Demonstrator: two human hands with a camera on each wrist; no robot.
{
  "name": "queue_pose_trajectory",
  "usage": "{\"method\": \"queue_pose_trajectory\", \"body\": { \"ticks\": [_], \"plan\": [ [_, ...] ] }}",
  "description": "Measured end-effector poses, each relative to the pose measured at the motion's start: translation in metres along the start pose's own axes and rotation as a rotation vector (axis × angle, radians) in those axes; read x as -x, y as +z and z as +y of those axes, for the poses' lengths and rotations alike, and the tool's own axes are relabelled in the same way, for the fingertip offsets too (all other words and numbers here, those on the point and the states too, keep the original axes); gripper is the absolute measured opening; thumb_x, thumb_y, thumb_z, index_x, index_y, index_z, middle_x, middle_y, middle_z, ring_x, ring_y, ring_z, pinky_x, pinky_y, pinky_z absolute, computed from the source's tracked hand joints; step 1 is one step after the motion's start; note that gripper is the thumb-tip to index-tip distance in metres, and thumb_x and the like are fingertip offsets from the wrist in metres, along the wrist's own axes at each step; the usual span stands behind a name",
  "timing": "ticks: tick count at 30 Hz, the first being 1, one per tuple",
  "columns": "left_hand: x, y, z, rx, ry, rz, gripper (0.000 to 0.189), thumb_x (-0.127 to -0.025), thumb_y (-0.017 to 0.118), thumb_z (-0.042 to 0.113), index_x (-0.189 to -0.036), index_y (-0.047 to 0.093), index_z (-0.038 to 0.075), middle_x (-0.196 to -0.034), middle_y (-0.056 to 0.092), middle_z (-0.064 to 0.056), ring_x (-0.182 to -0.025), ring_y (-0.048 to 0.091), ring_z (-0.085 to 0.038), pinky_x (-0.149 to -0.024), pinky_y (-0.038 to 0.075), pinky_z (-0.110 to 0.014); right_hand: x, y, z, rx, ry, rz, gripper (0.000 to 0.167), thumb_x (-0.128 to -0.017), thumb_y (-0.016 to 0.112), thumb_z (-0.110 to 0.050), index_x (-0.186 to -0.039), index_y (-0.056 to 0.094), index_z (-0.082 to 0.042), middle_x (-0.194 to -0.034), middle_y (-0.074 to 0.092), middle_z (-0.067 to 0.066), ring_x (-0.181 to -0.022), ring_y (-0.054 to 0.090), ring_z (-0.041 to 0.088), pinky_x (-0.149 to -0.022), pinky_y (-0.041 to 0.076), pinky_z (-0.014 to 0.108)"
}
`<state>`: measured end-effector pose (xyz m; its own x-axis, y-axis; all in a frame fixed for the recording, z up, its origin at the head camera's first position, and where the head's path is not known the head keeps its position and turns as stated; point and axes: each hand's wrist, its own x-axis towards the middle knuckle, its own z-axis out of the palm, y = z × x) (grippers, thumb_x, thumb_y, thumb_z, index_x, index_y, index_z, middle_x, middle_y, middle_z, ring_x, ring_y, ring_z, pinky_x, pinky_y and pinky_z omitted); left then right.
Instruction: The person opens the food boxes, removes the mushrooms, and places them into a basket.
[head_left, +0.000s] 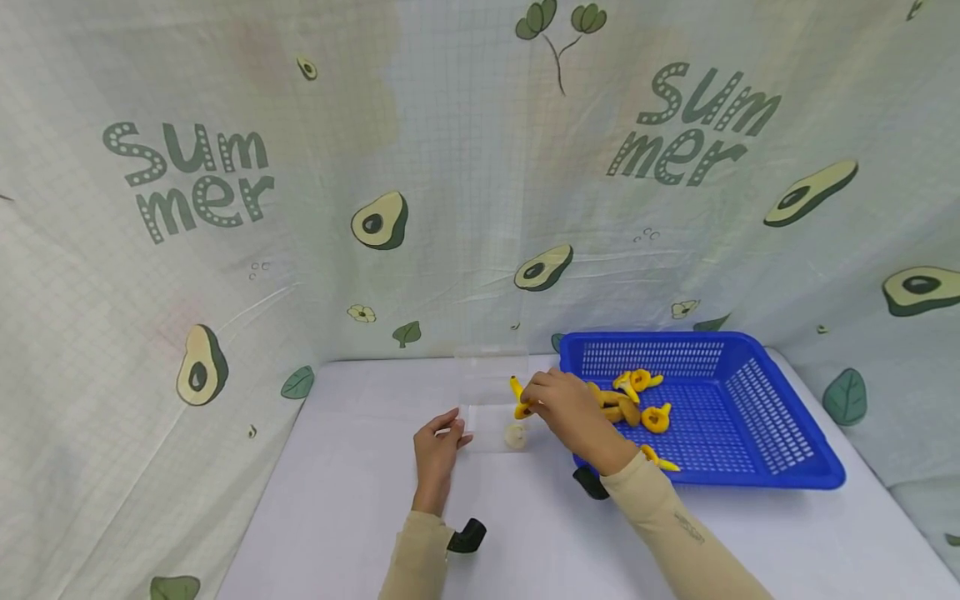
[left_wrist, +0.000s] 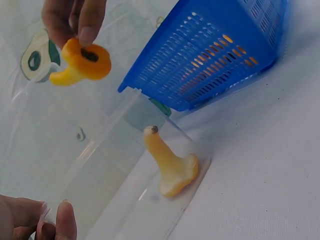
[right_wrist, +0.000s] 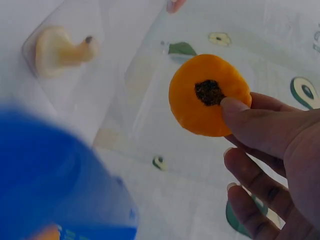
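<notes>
My right hand [head_left: 566, 408] pinches a yellow chanterelle mushroom [left_wrist: 92, 65] between thumb and fingers, raised above a clear plastic box [head_left: 487, 437]. In the right wrist view the mushroom's round orange cap [right_wrist: 187, 107] with a dark centre faces the camera. My left hand [head_left: 437, 454] is at the box's left side, its thumb and finger [left_wrist: 65, 220] pinching the clear plastic edge. A paler mushroom [left_wrist: 167, 167] lies inside the box near its right end. Behind the box, the clear lid [head_left: 491, 367] stands raised.
A blue perforated basket [head_left: 795, 408] stands right of the box. It holds several yellow mushrooms [head_left: 656, 418] and some brownish, elongated pieces [head_left: 628, 410] that my right forearm partly covers. A white cloth covers the table [head_left: 360, 475]; a printed curtain [head_left: 450, 167] hangs behind.
</notes>
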<state>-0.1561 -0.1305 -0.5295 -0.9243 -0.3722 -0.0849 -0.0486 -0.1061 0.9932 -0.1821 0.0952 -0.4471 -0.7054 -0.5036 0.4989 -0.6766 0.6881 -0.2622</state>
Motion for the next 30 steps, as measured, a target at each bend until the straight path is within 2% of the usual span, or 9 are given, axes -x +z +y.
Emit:
{"method": "queue_pose_trajectory", "body": {
  "ticks": [4, 13, 19, 25, 30],
  "plan": [
    [0.000, -0.001, 0.002, 0.005, -0.021, -0.002, 0.033, -0.098, 0.064, -0.011, -0.129, 0.063, -0.020, -0.101, 0.059, -0.015, -0.071, 0.063, -0.011, -0.070, 0.066, -0.020, 0.007, -0.011, 0.006, 0.022, 0.013, 0.021, 0.018, -0.082, 0.090, -0.003, -0.092, 0.080, -0.016, -0.093, 0.074, -0.005, -0.086, 0.064, 0.018, -0.071, 0.055, 0.033],
    [-0.002, -0.001, 0.001, -0.017, -0.033, 0.003, 0.032, -0.098, 0.064, -0.010, -0.129, 0.064, -0.018, -0.102, 0.060, -0.016, -0.072, 0.063, -0.011, -0.070, 0.067, -0.021, 0.020, -0.033, 0.016, 0.083, 0.044, 0.019, 0.017, -0.082, 0.089, -0.004, -0.092, 0.079, -0.013, -0.093, 0.074, -0.002, -0.090, 0.065, 0.022, -0.086, 0.058, 0.044],
    [-0.001, 0.000, 0.001, -0.025, -0.030, 0.001, 0.032, -0.098, 0.064, -0.011, -0.129, 0.064, -0.018, -0.102, 0.060, -0.016, -0.073, 0.063, -0.012, -0.069, 0.067, -0.021, 0.033, -0.041, 0.025, 0.077, 0.070, 0.023, 0.015, -0.084, 0.087, -0.002, -0.092, 0.080, -0.012, -0.093, 0.075, 0.000, -0.090, 0.067, 0.024, -0.085, 0.058, 0.047],
    [-0.001, 0.000, 0.000, -0.019, -0.026, -0.003, 0.032, -0.097, 0.065, -0.011, -0.129, 0.064, -0.019, -0.101, 0.060, -0.016, -0.072, 0.063, -0.012, -0.069, 0.067, -0.021, 0.049, -0.049, 0.038, 0.078, 0.107, 0.033, 0.019, -0.081, 0.089, 0.000, -0.092, 0.079, -0.012, -0.092, 0.075, 0.000, -0.088, 0.067, 0.025, -0.081, 0.058, 0.047],
    [-0.002, -0.001, -0.001, -0.028, -0.029, -0.002, 0.032, -0.098, 0.064, -0.011, -0.129, 0.065, -0.018, -0.101, 0.060, -0.016, -0.072, 0.063, -0.012, -0.070, 0.067, -0.022, 0.059, -0.053, 0.047, 0.087, 0.158, -0.005, 0.018, -0.081, 0.089, 0.000, -0.092, 0.080, -0.012, -0.091, 0.076, 0.001, -0.088, 0.069, 0.026, -0.080, 0.060, 0.048]
  ]
}}
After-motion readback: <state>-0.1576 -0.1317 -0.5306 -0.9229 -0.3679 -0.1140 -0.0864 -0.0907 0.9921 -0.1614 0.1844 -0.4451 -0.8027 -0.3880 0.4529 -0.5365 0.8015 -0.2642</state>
